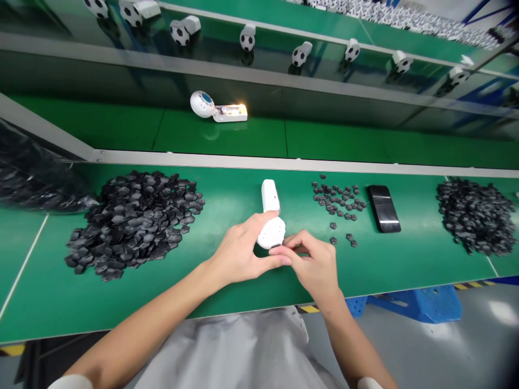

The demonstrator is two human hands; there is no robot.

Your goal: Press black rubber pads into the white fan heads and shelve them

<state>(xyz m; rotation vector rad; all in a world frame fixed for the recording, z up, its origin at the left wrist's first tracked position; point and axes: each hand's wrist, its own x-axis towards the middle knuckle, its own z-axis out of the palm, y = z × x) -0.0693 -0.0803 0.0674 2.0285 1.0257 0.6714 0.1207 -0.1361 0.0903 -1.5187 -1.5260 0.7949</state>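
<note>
A white plastic unit with a round ball-shaped head (271, 233) and a rectangular arm (270, 195) lies over the green table in front of me. My left hand (247, 246) grips the round head, thumb below and fingers along its far side. At the head's near right edge, my right hand (310, 259) pinches a small black piece (275, 247) against the white surface. Its fingertips partly cover that piece. Several small black pentagon pieces (338, 200) lie scattered just beyond my right hand.
A big heap of black pieces (138, 221) spreads at left beside a black plastic bag (36, 173). To the right are a black phone (383, 208) and another heap (476, 216). Behind the rail, a white unit (230, 113) glows; football-patterned units (247, 39) line the upper belt.
</note>
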